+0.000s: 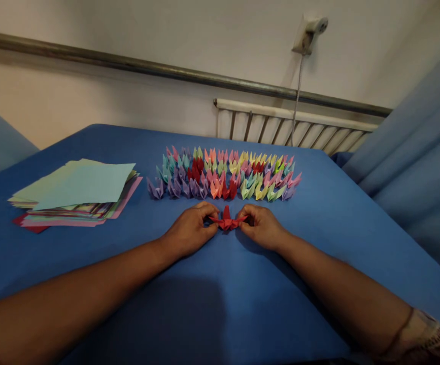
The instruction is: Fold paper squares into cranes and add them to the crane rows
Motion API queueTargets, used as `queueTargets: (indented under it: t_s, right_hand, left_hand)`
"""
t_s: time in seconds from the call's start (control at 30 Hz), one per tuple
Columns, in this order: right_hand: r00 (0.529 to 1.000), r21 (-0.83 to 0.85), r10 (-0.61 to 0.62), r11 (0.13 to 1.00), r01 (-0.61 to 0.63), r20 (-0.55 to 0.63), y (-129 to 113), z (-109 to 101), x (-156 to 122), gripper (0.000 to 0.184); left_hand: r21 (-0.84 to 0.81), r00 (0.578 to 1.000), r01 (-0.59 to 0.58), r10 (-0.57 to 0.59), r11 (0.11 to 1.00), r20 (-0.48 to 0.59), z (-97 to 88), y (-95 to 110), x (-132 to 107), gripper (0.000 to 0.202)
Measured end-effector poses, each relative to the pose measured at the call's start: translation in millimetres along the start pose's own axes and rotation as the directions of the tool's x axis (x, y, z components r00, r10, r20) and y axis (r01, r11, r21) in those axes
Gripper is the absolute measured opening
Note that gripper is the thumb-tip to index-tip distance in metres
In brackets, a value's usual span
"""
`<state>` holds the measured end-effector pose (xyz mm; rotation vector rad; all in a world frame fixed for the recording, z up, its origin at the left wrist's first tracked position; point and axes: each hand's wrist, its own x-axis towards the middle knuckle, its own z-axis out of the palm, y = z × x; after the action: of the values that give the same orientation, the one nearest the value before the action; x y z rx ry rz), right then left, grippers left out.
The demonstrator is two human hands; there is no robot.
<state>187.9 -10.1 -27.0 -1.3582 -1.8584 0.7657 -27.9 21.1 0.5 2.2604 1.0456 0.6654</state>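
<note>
A red origami crane (227, 223) sits low over the blue table, its two wings spread to the sides. The tip of its left wing is pinched between the thumb and fingers of my left hand (194, 228). On the other side, my right hand (262, 226) pinches the right wing tip in the same way. Just beyond the hands stand several rows of folded paper cranes (215, 187) in purple, pink, red, yellow, green and blue.
To the left lies a loose stack of coloured paper sheets (86, 185), light blue on top. The blue-covered table (159, 314) reaches back to a wall with a metal rail (174, 71) and a radiator (273, 124). A blue curtain (421, 132) hangs at the right.
</note>
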Motion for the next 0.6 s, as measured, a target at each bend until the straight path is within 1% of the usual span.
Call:
queueTargets:
  t_s: [0.1,0.23,0.47,0.6]
  right_hand:
    - [0.999,-0.061,-0.036,0.997,0.037,0.020,-3.1,-4.9,0.4,0.012]
    - [0.995,-0.130,-0.062,0.989,0.071,0.075,-6.9,-9.7,0.9,0.017]
    - [0.993,-0.173,-0.052,0.982,0.070,0.106,-5.7,-10.8,0.6,0.015]
    - [0.994,-0.249,-0.055,0.965,0.077,0.096,-8.8,-11.0,-2.0,0.014]
  left_hand:
    - [0.069,1.000,-0.012,0.011,0.998,0.022,-2.0,1.8,-0.7,0.005]
    - [0.134,0.998,-0.038,0.032,0.990,0.051,-3.3,2.1,-1.6,0.005]
    - [0.160,0.996,-0.062,0.050,0.985,0.080,-4.0,-0.8,-0.9,0.006]
    - [0.169,0.995,-0.066,0.052,0.983,0.087,-4.5,-1.0,-0.8,0.007]
